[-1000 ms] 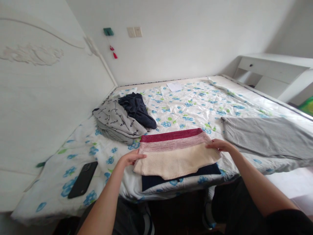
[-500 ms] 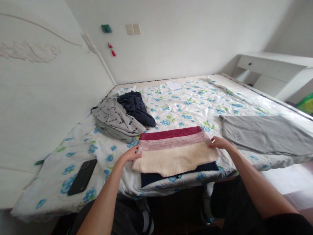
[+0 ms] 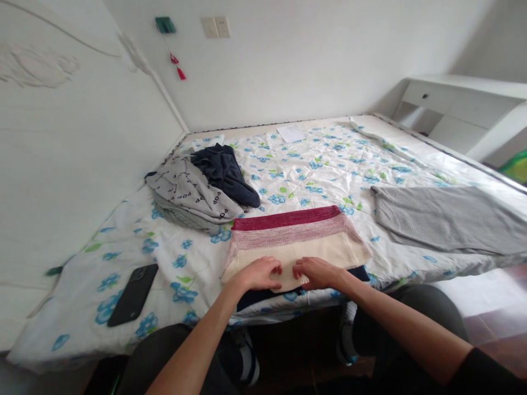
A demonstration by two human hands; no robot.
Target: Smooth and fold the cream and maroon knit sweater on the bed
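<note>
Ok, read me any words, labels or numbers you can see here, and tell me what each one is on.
"POP" - printed in dark letters, repeated in rows, on the grey printed garment lying on the bed beside the dark blue garment.
The other letters in those rows are too small and creased to read.
The white paper near the wall shows no readable text.
The black phone and the striped sweater show none.

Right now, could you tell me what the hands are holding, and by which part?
Both the left hand and right hand rest side by side on the striped knit sweater's near cream edge; a closed grasp cannot be told.
</note>
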